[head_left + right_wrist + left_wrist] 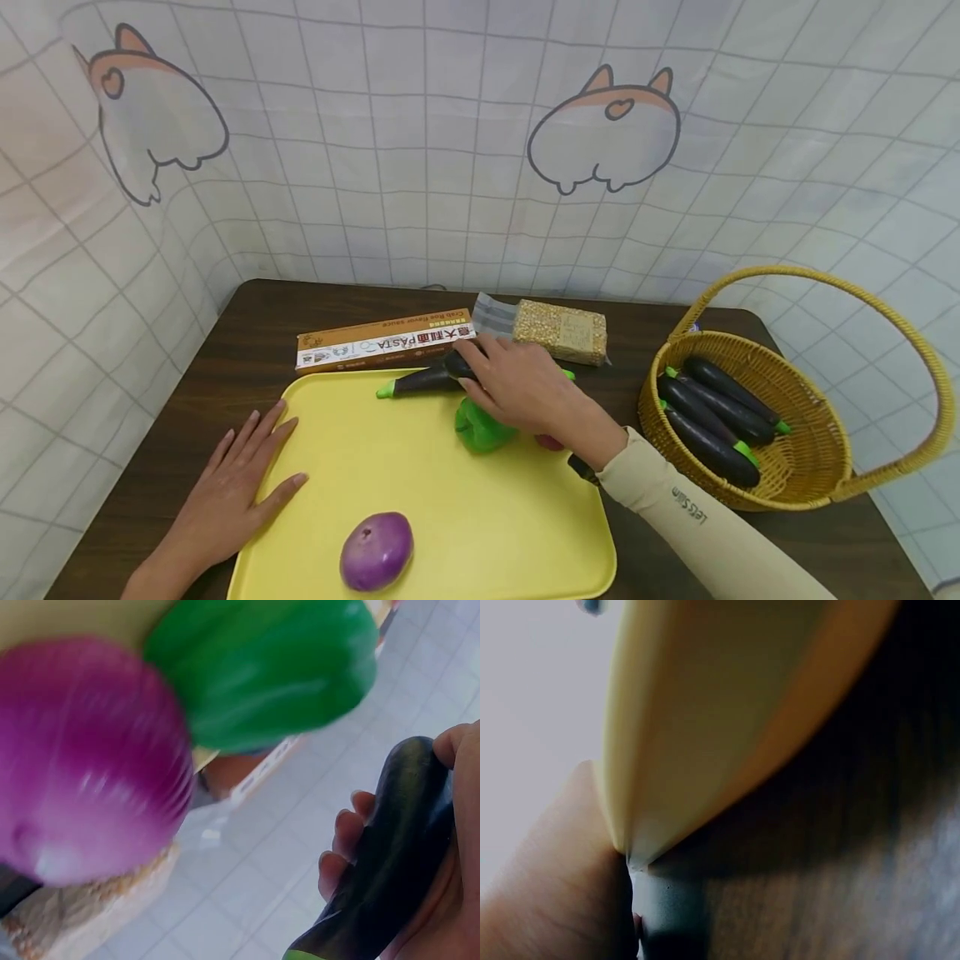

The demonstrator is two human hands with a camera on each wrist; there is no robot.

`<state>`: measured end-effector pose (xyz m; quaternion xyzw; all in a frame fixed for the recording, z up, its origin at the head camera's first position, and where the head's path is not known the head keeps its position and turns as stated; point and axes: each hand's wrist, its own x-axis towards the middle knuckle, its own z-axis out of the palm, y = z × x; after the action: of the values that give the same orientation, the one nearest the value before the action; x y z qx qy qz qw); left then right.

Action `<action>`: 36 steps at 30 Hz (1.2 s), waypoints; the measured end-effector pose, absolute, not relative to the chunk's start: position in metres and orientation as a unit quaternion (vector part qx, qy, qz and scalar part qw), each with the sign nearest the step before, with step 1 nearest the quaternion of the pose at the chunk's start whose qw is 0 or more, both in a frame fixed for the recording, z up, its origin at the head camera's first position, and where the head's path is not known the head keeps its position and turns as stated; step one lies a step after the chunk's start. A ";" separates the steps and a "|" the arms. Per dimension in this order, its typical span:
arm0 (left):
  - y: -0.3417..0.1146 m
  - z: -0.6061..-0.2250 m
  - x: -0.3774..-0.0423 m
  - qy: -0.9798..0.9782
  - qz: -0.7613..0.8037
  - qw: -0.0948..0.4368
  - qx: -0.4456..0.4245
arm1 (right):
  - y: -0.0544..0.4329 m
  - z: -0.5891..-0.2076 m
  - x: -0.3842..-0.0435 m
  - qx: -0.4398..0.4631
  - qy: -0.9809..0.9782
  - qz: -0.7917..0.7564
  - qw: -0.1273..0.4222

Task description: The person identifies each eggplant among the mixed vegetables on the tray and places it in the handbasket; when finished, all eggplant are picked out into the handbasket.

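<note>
My right hand (525,387) grips a dark eggplant (397,847), fingers and thumb curled round it, above the far edge of the yellow tray (435,492). Another eggplant (423,382) with a green tip lies at that edge, beside the held one. Below the hand sit a green bell pepper (480,427) and a purple onion (90,757), mostly hidden by the wrist in the head view. A second purple onion (377,552) lies near the tray's front. My left hand (232,492) rests on the tray's left rim with fingers extended.
A yellow wicker basket (832,425) with a tall handle stands at right, holding three eggplants (708,450). Behind the tray lie a pasta box (386,340) and a clear bag of pale grains (561,332). A white gridded cloth (480,208) hangs behind the dark table (187,417).
</note>
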<state>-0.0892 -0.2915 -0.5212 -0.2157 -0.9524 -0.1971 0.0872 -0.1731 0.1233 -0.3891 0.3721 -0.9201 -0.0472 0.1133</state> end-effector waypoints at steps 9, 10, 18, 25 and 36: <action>-0.293 -0.520 -0.089 -0.952 -0.196 0.089 -0.216 | 0.163 -0.381 -0.177 0.316 -0.942 -0.015 0.113; -0.293 -0.519 -0.088 -0.953 -0.196 0.089 -0.215 | 0.168 -0.381 -0.176 0.309 -0.944 -0.009 0.112; -0.291 -0.520 -0.089 -0.953 -0.199 0.085 -0.211 | 0.213 -0.384 -0.169 0.259 -0.962 0.001 0.089; -0.293 -0.519 -0.089 -0.953 -0.198 0.091 -0.210 | 0.249 -0.386 -0.162 0.230 -0.971 -0.007 0.072; -0.293 -0.520 -0.090 -0.952 -0.200 0.092 -0.213 | 0.294 -0.380 -0.145 0.180 -0.983 0.015 0.030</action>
<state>-0.0900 -0.2929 -0.5203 -0.2128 -0.9520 -0.1996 0.0925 -0.1451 0.2942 -0.3805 0.1800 -0.9831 0.0147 0.0298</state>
